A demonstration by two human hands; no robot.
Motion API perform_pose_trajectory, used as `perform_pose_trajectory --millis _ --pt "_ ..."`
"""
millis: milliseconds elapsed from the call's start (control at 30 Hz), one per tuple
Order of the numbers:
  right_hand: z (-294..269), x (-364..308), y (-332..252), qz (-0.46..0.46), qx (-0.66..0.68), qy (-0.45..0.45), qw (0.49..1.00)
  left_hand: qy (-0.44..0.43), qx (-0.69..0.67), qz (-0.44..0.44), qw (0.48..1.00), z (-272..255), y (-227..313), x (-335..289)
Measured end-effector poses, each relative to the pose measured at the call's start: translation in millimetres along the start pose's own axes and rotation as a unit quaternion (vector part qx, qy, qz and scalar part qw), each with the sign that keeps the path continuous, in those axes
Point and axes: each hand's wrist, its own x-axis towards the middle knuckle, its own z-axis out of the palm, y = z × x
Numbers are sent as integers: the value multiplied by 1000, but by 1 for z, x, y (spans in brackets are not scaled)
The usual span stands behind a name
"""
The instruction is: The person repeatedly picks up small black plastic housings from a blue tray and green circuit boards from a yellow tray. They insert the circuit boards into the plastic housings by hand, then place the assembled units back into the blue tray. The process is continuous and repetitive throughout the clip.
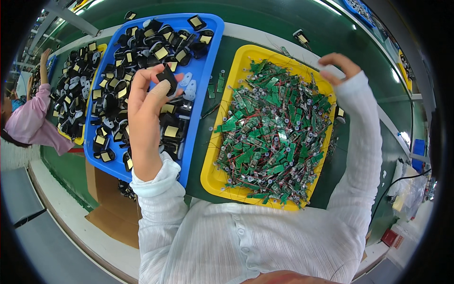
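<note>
My left hand point(147, 102) is closed on a small black plastic casing point(167, 79), raised above the right half of a blue tray point(201, 71). The thumb has a tan covering on it. Heaped in that tray are black casings point(161, 53) with pale yellow pads, and some pale grey plastic pieces point(189, 90). My right hand point(341, 67) hovers past the far right corner of a yellow tray point(222, 142); its thumb and forefinger are bent but apart, with nothing visible between them. Green circuit boards point(269, 128) with thin wires fill the yellow tray.
Farther left, another yellow tray point(100, 49) holds more black casings, and a person in a pink sleeve point(35, 113) sits beside it. Loose casings point(301, 37) lie on the far white strip. A cardboard box point(113, 213) stands below the blue tray. Clear plastic bags point(405, 189) are at right.
</note>
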Motion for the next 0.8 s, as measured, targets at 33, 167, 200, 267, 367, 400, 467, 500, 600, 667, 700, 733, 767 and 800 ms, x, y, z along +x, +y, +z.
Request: perform_pose_trajectory --millis 33,167,200,267,367,400,467,500,600,667,700,733,767,800 --pt "4 -10 -4 -51 46 -23 997 -13 -38 -13 999 2 0 0" --pt "40 -40 -44 -160 2 -37 986 -37 -119 -42 991 5 -11 -2" --pt "51 -44 -46 -145 -10 -24 989 -50 -138 -46 988 3 -15 -2" --pt "64 -44 -48 -126 -58 -39 990 -64 -159 -72 983 5 -17 -1" --pt "74 -44 -50 -123 -71 -33 989 -84 -182 -120 972 9 -20 -3" --pt "76 -44 -50 -130 -66 -23 989 -80 -190 -127 970 11 -18 -4" --pt "79 -46 -48 -126 -8 -12 992 -89 -167 -123 974 19 -18 -5" --pt "79 -47 -47 -124 21 -6 992 -94 -155 -121 976 21 -19 -6" --pt "77 -47 -46 -160 71 104 979 -159 -100 -98 977 25 -14 -14" --pt "71 -48 -46 -147 32 136 979 -192 -71 -90 975 28 -11 -19" --pt "69 -49 -46 -140 12 151 979 -197 -76 -89 973 28 -12 -20" --pt "69 -50 -46 -134 -11 137 982 -204 -80 -88 972 29 -15 -20" --pt "70 -51 -46 -136 -30 108 984 -210 -84 -88 970 30 -18 -21" --pt "73 -51 -47 -138 -49 80 986 -201 -66 -71 975 31 -22 -23"
